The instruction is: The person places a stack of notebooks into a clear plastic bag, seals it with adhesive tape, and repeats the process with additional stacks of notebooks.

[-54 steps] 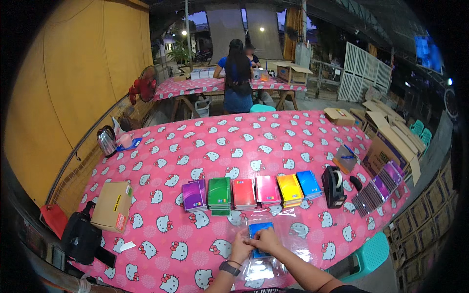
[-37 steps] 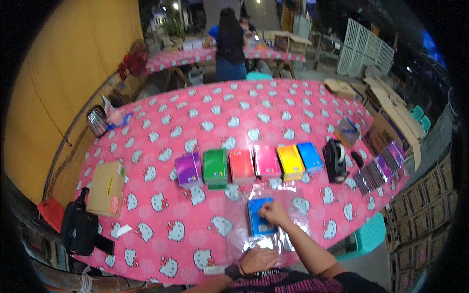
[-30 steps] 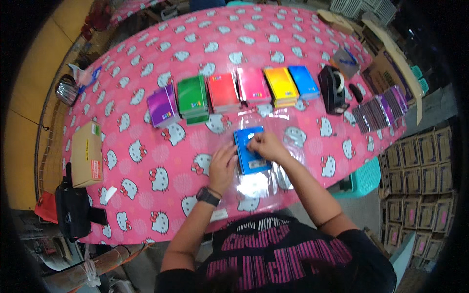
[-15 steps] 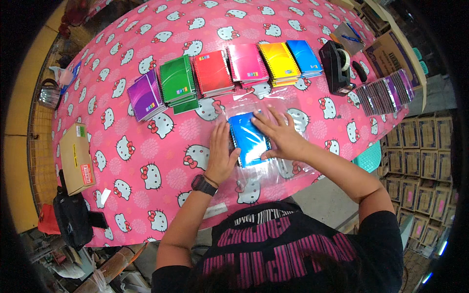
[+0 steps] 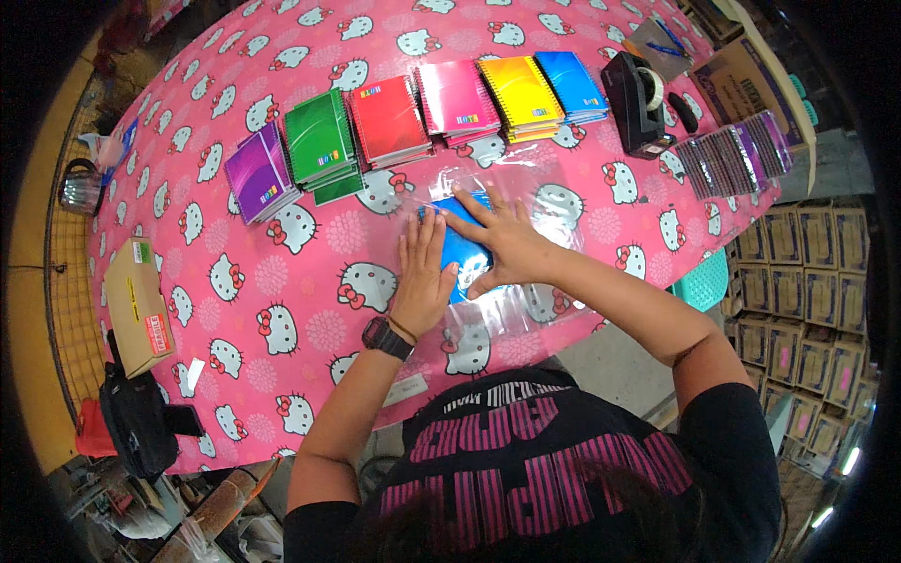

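Observation:
A blue spiral notebook [image 5: 462,251] lies on a clear plastic sheet or bag [image 5: 511,314] in front of me; I cannot tell whether the plastic also covers it. Along the notebook's left edge, my left hand [image 5: 422,266] rests flat with fingers stretched and pointing away from me. My right hand [image 5: 505,242] is spread across the notebook's upper right part, hiding much of its cover. Neither hand grasps anything. Beyond them stands a row of spiral notebook piles: purple [image 5: 260,176], green [image 5: 319,138], red [image 5: 389,120], pink [image 5: 457,98], yellow [image 5: 519,94] and blue [image 5: 571,86].
A black tape dispenser [image 5: 627,108] stands right of the piles, near bundled notebooks [image 5: 727,161] and a cardboard box [image 5: 751,92]. At the left edge of the pink patterned tablecloth [image 5: 235,342] are a flat carton [image 5: 139,305] and a black bag [image 5: 136,408].
My right hand has shifted left over the notebook and covers more of it. My left hand's fingertips now meet the right hand's fingers. The whole view has shifted slightly.

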`<state>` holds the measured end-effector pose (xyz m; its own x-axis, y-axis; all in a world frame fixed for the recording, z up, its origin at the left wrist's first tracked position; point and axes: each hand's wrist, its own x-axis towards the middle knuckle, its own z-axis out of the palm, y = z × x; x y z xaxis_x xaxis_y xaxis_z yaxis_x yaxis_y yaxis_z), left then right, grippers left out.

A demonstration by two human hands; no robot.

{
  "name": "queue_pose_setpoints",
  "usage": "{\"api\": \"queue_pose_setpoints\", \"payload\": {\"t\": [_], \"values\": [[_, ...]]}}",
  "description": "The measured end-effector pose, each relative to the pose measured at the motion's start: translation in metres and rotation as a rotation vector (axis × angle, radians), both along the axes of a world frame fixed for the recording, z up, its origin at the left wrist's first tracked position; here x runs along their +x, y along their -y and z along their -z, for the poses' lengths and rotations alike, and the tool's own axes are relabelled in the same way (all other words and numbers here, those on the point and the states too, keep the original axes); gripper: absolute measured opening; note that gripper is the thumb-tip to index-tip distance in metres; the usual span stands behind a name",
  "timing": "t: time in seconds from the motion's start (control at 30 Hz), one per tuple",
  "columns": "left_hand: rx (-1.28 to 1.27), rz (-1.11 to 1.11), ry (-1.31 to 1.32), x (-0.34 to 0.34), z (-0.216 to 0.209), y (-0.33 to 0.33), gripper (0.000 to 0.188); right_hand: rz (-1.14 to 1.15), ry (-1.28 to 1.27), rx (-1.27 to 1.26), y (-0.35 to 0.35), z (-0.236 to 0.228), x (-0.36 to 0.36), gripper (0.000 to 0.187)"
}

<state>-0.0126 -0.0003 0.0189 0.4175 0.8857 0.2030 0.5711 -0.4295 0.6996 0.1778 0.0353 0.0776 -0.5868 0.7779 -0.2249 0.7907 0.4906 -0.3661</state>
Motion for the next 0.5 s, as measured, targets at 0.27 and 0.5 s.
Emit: {"api": "queue_pose_setpoints", "payload": {"t": [0.27, 0.5], "values": [[0.002, -0.037, -0.033, 0.005, -0.004, 0.003, 0.070, 0.029, -0.021, -0.004, 0.003, -0.003, -0.003, 0.120], [0.041, -0.021, -0.277, 0.012, -0.015, -0.004, 0.067, 0.087, -0.108, -0.038, 0.003, 0.005, 0.001, 0.132]]}}
